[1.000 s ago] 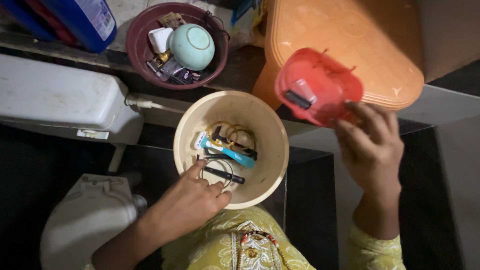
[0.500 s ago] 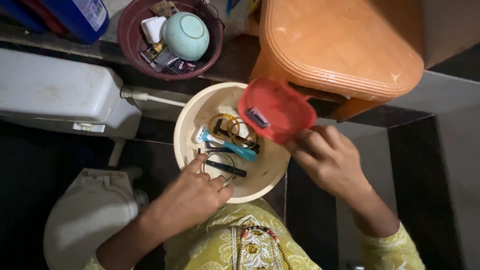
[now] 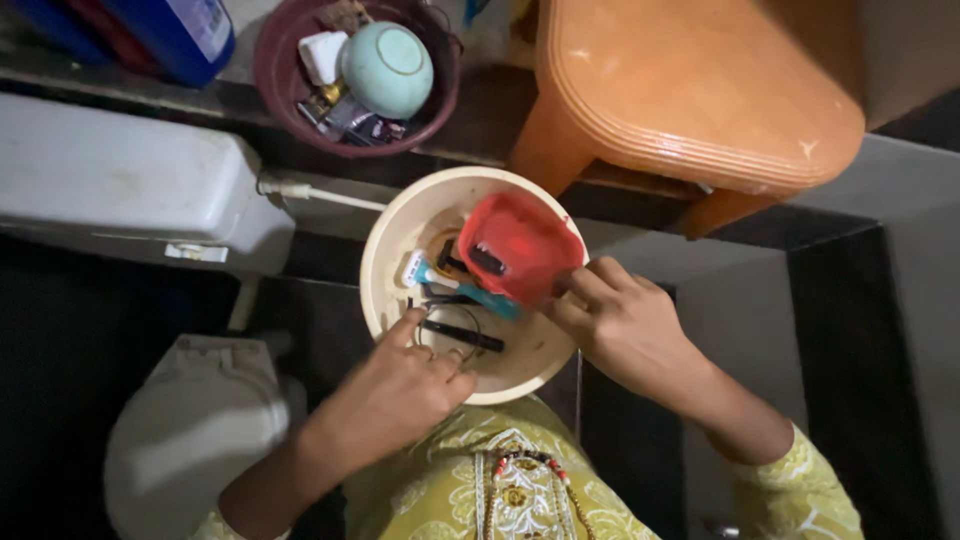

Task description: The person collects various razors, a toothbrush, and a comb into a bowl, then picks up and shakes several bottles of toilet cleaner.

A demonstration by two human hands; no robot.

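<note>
1. Over the cream bowl, the right hand pinches the rim of a small red container, tilted above the bowl's far side.
2. Nearer, the left hand grips the bowl's near rim, one finger reaching inside beside a black pen.
3. Beyond stand an orange stool and a maroon bowl of oddments.

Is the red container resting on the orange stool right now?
No, the red container is held by the right hand over the cream bowl, apart from the orange stool.
</note>
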